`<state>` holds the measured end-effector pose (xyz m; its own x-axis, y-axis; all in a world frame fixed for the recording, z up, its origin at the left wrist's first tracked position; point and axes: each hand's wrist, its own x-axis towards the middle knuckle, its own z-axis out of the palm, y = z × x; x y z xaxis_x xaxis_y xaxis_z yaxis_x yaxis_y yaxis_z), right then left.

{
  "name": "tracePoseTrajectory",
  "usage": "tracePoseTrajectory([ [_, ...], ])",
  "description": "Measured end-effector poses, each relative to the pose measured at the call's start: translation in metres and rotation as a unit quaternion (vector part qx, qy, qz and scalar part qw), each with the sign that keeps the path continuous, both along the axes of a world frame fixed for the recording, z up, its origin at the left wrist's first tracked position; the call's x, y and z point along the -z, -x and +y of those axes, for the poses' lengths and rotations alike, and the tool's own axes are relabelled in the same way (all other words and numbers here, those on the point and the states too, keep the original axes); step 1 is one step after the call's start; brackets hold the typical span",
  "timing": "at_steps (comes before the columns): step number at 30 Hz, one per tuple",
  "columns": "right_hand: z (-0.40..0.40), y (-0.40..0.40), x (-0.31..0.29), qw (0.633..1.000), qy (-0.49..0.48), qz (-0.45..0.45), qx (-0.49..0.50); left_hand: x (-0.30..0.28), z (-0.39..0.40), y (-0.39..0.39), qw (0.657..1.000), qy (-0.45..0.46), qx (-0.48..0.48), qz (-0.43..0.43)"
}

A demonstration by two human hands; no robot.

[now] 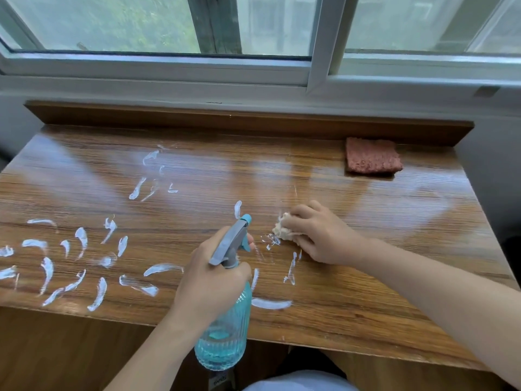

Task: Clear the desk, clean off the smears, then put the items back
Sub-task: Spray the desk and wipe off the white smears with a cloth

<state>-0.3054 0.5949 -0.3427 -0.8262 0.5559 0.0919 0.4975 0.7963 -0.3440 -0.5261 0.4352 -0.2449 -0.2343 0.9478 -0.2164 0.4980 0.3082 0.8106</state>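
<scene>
Smears (81,266) cover the desk (366,221) left and near. The left hand (208,283) grips the bottle (225,334), finger at the trigger; the right hand (318,235) clamps a wad (282,231) mid-desk. Risk: the small wad may load up and spread paste rightward.

I see bright, soft daylight from the white-framed sliding window (253,38) w/ pale glare streaks across the glossy brown wood-grain desk (366,235), faint shadows, wide-angle bowing at edges, slight softness throughout.
</scene>
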Motion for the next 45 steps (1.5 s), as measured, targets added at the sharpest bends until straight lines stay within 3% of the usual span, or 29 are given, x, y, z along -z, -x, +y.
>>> tracePoseTrajectory([
  [3, 0.025, 0.001, 0.005, 1.0, -0.003, -0.008, 0.025, 0.004, 0.003, 0.002, 1.0, 0.007, 0.003, -0.019],
  [8, 0.102, 0.026, 0.009, 0.969, -0.019, -0.032, 0.246, 0.005, 0.005, 0.002, 0.999, 0.009, 0.005, -0.042],
  [11, 0.096, 0.042, 0.005, 0.956, -0.017, -0.042, 0.289, 0.003, 0.004, 0.001, 0.999, 0.013, 0.006, -0.047],
  [19, -0.023, 0.006, 0.003, 0.999, 0.006, -0.002, 0.049, 0.004, 0.01, 0.008, 0.999, 0.014, 0.012, -0.038],
  [22, 0.011, 0.013, 0.003, 0.997, -0.02, -0.032, 0.067, 0.004, 0.014, 0.01, 0.998, 0.011, 0.014, -0.058],
  [28, 0.118, 0.033, 0.018, 0.958, -0.019, 0.039, 0.283, 0.004, 0.017, 0.018, 0.998, 0.007, -0.012, -0.062],
  [33, 0.173, 0.066, 0.019, 0.945, -0.027, 0.051, 0.322, -0.001, 0.017, 0.021, 0.997, 0.026, -0.035, -0.06],
  [38, 0.16, 0.08, 0.011, 0.966, -0.031, -0.018, 0.256, -0.001, 0.016, 0.024, 0.997, 0.03, -0.036, -0.06],
  [45, 0.013, 0.033, -0.001, 0.997, 0.018, 0.02, 0.076, -0.007, 0.022, 0.026, 0.998, 0.014, -0.027, -0.062],
])
